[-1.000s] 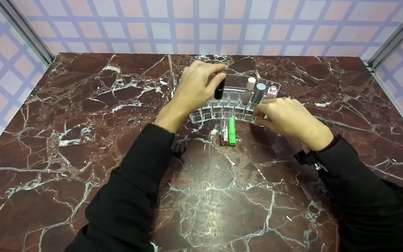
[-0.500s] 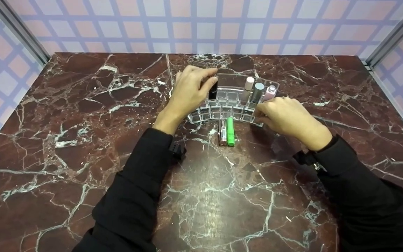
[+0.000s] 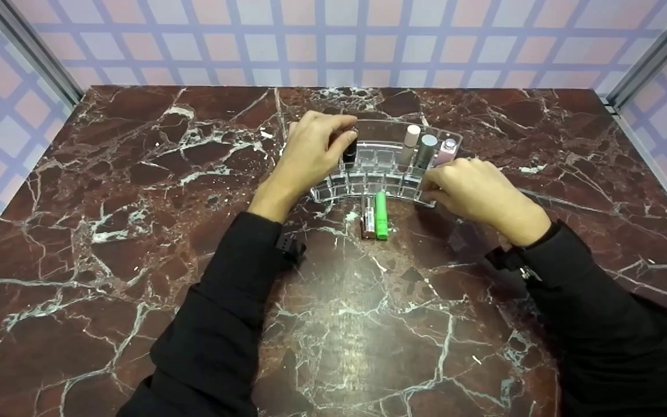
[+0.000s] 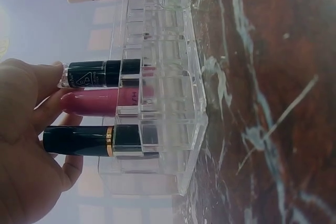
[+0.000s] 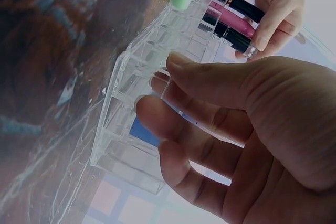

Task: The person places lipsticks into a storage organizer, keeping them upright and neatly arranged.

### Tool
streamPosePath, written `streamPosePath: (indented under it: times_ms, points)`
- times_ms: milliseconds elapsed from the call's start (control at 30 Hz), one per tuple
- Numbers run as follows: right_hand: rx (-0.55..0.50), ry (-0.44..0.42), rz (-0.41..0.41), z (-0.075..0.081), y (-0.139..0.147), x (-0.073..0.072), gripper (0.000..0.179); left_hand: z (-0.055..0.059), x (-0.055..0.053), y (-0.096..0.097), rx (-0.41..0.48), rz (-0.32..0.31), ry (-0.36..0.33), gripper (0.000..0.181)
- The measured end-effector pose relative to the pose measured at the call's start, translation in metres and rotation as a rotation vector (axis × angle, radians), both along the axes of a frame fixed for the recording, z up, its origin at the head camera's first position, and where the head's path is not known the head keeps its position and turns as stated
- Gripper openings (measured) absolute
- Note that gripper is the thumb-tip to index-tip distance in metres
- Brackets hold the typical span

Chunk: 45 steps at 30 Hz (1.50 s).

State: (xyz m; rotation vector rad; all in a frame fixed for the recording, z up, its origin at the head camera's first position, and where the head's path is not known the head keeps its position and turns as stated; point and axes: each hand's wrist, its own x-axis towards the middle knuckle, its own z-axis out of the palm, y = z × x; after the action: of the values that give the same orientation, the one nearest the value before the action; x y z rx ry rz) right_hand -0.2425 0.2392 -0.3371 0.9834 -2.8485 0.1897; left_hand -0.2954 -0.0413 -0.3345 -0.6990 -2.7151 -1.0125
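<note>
A clear, curved lipstick organizer (image 3: 375, 156) with stepped compartments stands on the table. At its left end my left hand (image 3: 310, 145) pinches the clear-tipped end of a black lipstick (image 4: 86, 74), whose other end sits in a compartment. Beside that, in the left wrist view, stand a pink lipstick (image 4: 92, 102) and a black lipstick with a gold band (image 4: 79, 140). My right hand (image 3: 478, 188) grips the organizer's right front part between thumb and fingers. A pale pink tube (image 3: 412, 136), a grey tube (image 3: 427, 150) and a pink square-capped tube (image 3: 447, 152) stand in the right back row.
In front of the organizer, a green tube (image 3: 381, 216) and a clear tube with a dark end (image 3: 368, 217) lie side by side on the dark marbled table (image 3: 194, 324). Checkered walls (image 3: 345, 43) enclose the back and sides.
My left hand has moved left and lowered the black lipstick from above the organizer into a compartment near the left end. The right hand has kept its place on the organizer.
</note>
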Motion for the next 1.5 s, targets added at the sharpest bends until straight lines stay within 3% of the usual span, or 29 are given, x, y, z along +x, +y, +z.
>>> streamPosePath:
  times_ms: [433, 900, 1033, 1267, 1500]
  points:
    - [0.001, -0.023, -0.001, 0.0003, 0.0007, -0.0018, 0.004, -0.0017, 0.0022, 0.0018, 0.002, 0.031, -0.011, 0.034]
    - [-0.007, -0.028, -0.008, 0.0009, 0.0015, -0.0002, 0.003, -0.0024, 0.0030, 0.0053, 0.023, 0.020, -0.004, 0.037]
    - [-0.011, -0.035, -0.004, 0.0007, 0.0007, -0.0012, 0.004, -0.0006, 0.0043, 0.0021, -0.013, 0.023, -0.003, 0.035]
    - [-0.011, -0.030, 0.000, 0.0001, 0.0012, -0.0014, 0.004, 0.0042, 0.0065, 0.0015, -0.104, 0.039, 0.056, 0.032]
    - [-0.016, -0.022, 0.003, -0.0004, 0.0007, -0.0011, 0.006, 0.0069, 0.0079, 0.0012, -0.129, 0.040, 0.072, 0.032]
